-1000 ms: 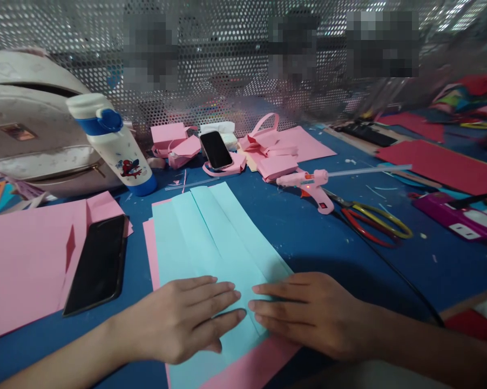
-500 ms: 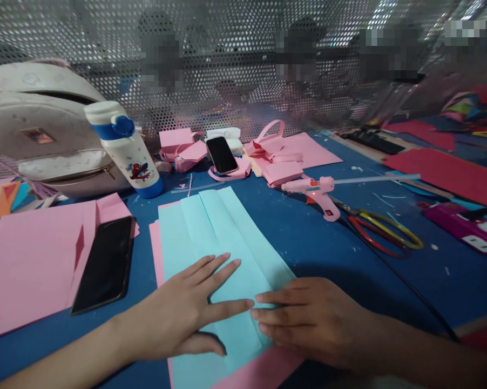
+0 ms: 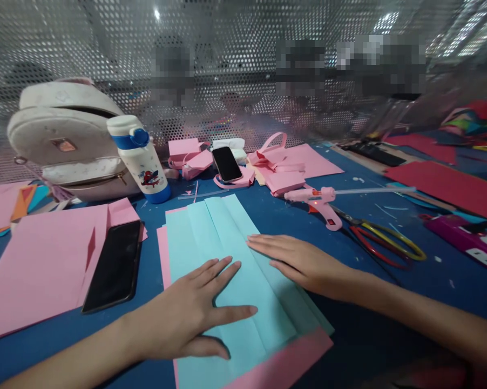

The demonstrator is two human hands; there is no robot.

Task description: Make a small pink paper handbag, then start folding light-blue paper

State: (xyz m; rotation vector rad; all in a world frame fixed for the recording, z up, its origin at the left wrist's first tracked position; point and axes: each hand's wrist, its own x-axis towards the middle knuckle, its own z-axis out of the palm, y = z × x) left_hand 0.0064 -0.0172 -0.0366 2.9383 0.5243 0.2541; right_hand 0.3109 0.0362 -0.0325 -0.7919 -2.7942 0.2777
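Observation:
A light-blue sheet of paper [image 3: 243, 281] with long lengthwise creases lies in front of me on top of pink paper [image 3: 304, 354]. My left hand [image 3: 205, 308] rests flat on the blue sheet with its fingers spread. Farther up, my right hand [image 3: 296, 259] lies along the sheet's right-hand fold, palm down, fingers stretched out and close together. Neither hand grips anything. Pink paper edges show past the blue sheet at its left and at its near end.
A black phone [image 3: 116, 265] lies on pink sheets [image 3: 41, 254] at left. Behind stand a bottle [image 3: 144, 165] and a backpack [image 3: 73, 146]. At right are a pink glue gun [image 3: 318, 202], scissors [image 3: 383, 240] and a purple power strip [image 3: 464, 237]. Pink paper pieces [image 3: 190, 159] lie at the back.
My right hand has moved away from me along the blue sheet's right fold, uncovering its near right corner. My left hand stays in place on the sheet. The view has tilted slightly.

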